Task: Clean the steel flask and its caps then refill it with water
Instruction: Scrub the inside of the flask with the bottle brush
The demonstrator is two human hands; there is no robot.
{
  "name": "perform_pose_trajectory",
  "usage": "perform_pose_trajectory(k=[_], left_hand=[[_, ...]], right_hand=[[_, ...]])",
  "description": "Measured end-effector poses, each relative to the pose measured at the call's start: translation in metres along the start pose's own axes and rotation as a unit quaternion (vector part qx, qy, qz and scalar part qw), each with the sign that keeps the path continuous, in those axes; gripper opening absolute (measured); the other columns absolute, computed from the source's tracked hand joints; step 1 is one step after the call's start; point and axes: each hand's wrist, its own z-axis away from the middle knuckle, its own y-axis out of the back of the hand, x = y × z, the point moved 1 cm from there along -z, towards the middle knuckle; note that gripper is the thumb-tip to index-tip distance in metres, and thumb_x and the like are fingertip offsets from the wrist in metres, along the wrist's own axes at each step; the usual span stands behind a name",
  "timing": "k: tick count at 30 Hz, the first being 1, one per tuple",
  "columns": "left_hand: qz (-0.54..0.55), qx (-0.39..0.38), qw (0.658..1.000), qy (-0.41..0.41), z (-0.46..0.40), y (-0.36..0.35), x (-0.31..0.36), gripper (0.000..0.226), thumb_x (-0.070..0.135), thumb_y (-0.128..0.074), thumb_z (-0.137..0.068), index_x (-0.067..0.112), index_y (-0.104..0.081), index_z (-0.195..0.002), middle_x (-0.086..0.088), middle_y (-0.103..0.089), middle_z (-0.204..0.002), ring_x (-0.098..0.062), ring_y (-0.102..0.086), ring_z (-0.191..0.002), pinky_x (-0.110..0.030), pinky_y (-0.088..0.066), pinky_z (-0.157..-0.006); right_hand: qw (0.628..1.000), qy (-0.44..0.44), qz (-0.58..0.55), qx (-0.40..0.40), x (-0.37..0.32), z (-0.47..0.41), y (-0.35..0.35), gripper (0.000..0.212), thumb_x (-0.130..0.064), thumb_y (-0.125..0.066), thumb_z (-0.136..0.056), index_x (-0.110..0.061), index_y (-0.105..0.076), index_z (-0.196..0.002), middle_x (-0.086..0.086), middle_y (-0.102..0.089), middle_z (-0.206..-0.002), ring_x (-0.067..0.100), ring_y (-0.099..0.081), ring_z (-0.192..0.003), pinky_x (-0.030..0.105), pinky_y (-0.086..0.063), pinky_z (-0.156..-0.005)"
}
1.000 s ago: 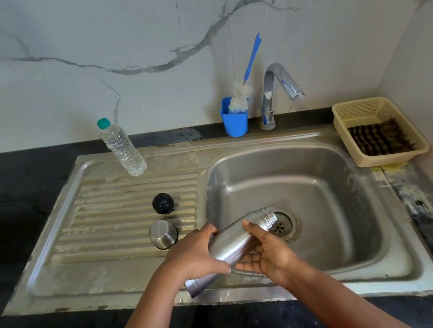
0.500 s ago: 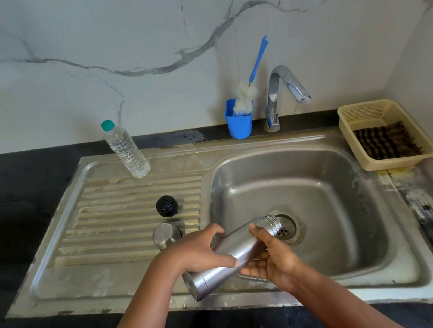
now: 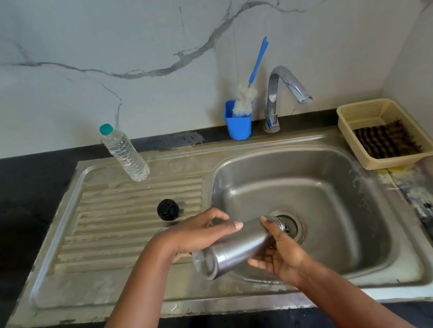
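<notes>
**Flask tipped over the basin, caps parked on the drainer**

On the black tabletop (image 3: 19,225), at the back of the ribbed drainboard (image 3: 122,225), a clear water bottle (image 3: 124,153) with a teal cap stands upright, probably kept there for the refill. Nearer, the black inner cap (image 3: 168,209) sits on the ribs, set aside where it can drain; a sliver of the steel cap (image 3: 162,229) seems to peep out just behind the left wrist, though most of it is hidden.

The left hand (image 3: 196,236) grips the steel flask (image 3: 237,246) from above, thumb laid along its side. The flask lies nearly level, its flat base toward the person and its threaded open mouth over the drain (image 3: 290,224) of the sink (image 3: 326,174), likely so that any water runs out. The right hand (image 3: 280,253) cups it from below, fingers (image 3: 267,225) curled around the neck. The body is brushed steel, smooth and undented; no soap shows on it.

Behind the basin a bottle brush (image 3: 249,86) stands in a blue holder (image 3: 238,124) beside the tap (image 3: 280,87), which is not running. At far right a yellow basket (image 3: 358,111) holds a dark scrubber (image 3: 386,141)
</notes>
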Motion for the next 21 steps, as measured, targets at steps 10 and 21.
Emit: perform_pose_trajectory(k=[10,21], left_hand=[[0.032,-0.022,0.999,-0.001,-0.007,0.005,0.012,0.056,0.075,-0.050,-0.084,0.040,-0.051,-0.127,0.007,-0.048,-0.134,-0.011,-0.050,-0.118,-0.032,-0.055,-0.087],[0.027,0.125,0.978,-0.164,-0.024,-0.007,0.004,0.091,0.048,-0.088,-0.063,0.044,-0.034,-0.137,0.021,-0.055,-0.126,0.002,-0.055,-0.112,-0.022,-0.049,-0.091]], right_hand=[[0.999,-0.005,-0.039,0.016,0.000,-0.002,0.001,0.051,-0.048,-0.062,-0.091,0.000,-0.058,-0.109,0.021,-0.067,-0.089,0.030,-0.068,-0.079,0.037,-0.062,-0.056],[0.865,0.354,0.350,0.059,-0.065,0.035,-0.045,0.063,-0.043,-0.082,-0.074,-0.024,-0.045,-0.120,-0.002,-0.070,-0.101,0.017,-0.072,-0.083,0.042,-0.061,-0.070]])
